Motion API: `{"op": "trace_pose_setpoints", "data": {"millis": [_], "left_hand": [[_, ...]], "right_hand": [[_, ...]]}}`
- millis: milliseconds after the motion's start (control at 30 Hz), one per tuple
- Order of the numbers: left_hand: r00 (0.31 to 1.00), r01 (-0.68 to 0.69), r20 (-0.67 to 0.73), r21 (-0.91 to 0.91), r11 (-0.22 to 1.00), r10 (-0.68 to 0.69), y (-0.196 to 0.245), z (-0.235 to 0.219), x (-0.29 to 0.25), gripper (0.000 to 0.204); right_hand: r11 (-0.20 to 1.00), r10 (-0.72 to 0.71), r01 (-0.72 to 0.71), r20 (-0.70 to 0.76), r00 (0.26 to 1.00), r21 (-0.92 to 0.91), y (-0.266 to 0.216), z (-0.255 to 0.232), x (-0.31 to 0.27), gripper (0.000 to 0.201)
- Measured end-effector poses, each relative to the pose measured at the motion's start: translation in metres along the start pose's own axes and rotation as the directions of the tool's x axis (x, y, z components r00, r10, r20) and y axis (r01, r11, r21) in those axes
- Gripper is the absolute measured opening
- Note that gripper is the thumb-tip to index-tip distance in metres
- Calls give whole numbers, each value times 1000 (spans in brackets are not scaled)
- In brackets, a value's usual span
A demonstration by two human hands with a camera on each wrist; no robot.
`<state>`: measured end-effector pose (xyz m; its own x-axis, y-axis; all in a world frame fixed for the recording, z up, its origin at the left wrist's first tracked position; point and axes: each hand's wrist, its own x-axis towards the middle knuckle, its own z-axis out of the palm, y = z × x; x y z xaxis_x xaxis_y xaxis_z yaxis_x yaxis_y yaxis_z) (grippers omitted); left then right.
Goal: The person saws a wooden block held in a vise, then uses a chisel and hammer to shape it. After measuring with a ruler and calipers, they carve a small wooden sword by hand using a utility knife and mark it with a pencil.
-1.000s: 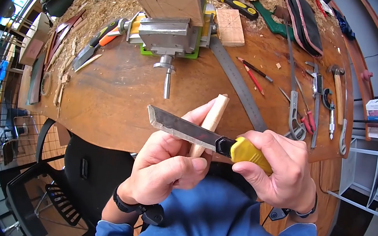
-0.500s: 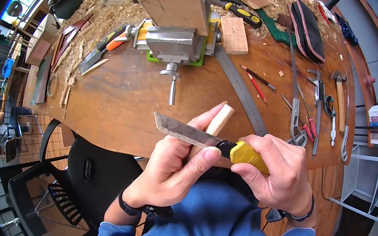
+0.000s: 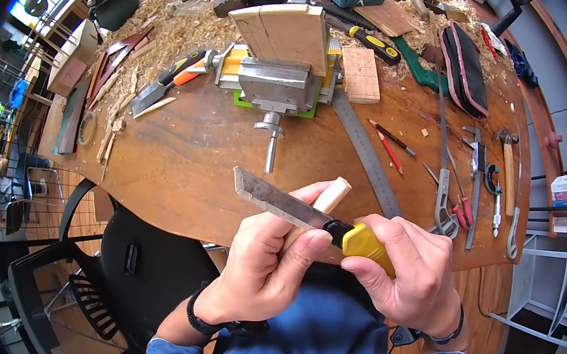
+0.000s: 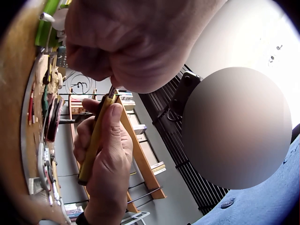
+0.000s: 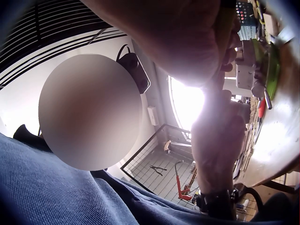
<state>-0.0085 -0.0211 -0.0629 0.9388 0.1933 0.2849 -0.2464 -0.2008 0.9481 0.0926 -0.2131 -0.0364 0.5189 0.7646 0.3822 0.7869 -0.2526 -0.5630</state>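
In the head view, my left hand (image 3: 259, 263) grips a pale wooden stick (image 3: 333, 195), its squared end poking out beyond the fingers. My right hand (image 3: 417, 273) holds a yellow snap-off utility knife (image 3: 368, 248) by the handle. The knife's long grey blade (image 3: 277, 199) points left and crosses over the stick. My left thumb lies along the stick close to the blade's near edge, by the black blade holder. In the left wrist view the right hand (image 4: 110, 154) wraps the yellow handle, its thumb along the top. Left fingers hide the stick's lower part.
Ahead on the wooden bench (image 3: 176, 177) stands a metal vise (image 3: 274, 86) clamping a board (image 3: 284, 34). A steel ruler (image 3: 365, 152), pencils, a hammer (image 3: 506, 170) and calipers lie to the right. Wood shavings and a chisel (image 3: 159, 89) are at left; a black chair (image 3: 144, 259) stands below the edge.
The view has tilted up, so the bench sits lower in it. My left hand has turned; its thumb has come up beside the blade and less of the stick shows. The knife stays gripped.
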Motion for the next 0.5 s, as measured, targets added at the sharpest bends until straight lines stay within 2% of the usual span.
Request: {"op": "trace_pose_setpoints", "data": {"millis": [33,100,233,300,333,367,433,500], "left_hand": [[1000,0,1,2,1000,0,4,0,-1,29],[981,194,4,-29,981,-193,13,0,-2,41],[981,192,-9,0,981,-192,4,0,-3,43],[1000,23,-17,14,1000,-23,1,-2,0,45],[1000,24,-17,14,1000,-23,4,-1,-1,45],[990,130,-37,-73,989,-133,10,1,-2,40],[969,231,-49,-162,959,-242,11,1,-1,35],[997,72,8,4,997,-72,7,-3,0,45]], "right_hand": [[1000,1,-1,-3,1000,-9,-1,1,1,45],[1000,1,-1,-18,1000,-17,-1,5,1,45],[1000,-2,1,-49,999,-13,-1,9,3,45],[1000,-7,7,-28,1000,-2,-1,7,5,45],[1000,-11,11,-4,1000,9,-2,5,5,46],[1000,-11,11,-4,1000,9,-2,4,5,46],[1000,-10,10,35,999,15,-2,2,5,46],[1000,-9,9,19,1000,7,-2,5,4,46]]}}
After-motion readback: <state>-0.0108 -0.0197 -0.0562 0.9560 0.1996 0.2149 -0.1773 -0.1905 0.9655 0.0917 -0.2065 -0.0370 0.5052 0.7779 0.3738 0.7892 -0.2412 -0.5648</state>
